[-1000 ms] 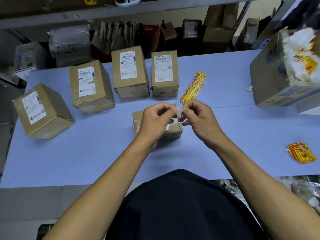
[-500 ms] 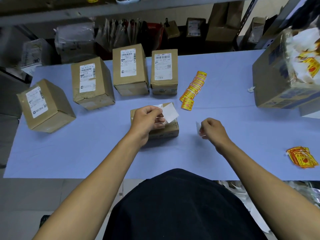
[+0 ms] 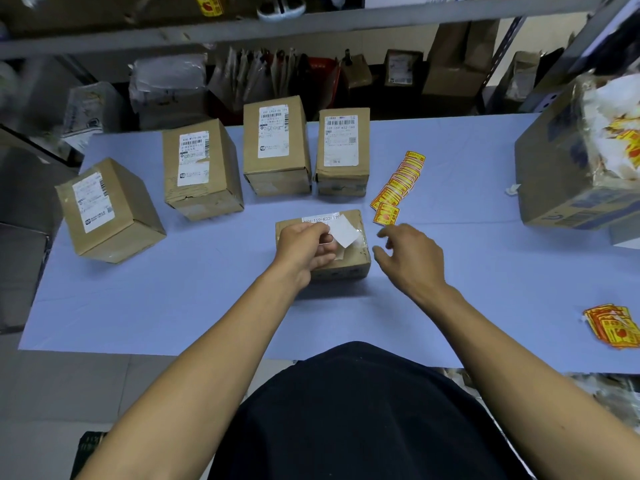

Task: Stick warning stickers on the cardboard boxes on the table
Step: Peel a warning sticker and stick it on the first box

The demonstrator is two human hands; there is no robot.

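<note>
Left hand (image 3: 304, 245) pinched a white sticker (image 3: 343, 231) above the small cardboard box (image 3: 349, 261); right hand (image 3: 414, 256) hovered beside it, fingers spread, empty

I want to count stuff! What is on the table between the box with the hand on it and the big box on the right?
In the head view, only yellow warning stickers lie between the small cardboard box and the big box.
</note>
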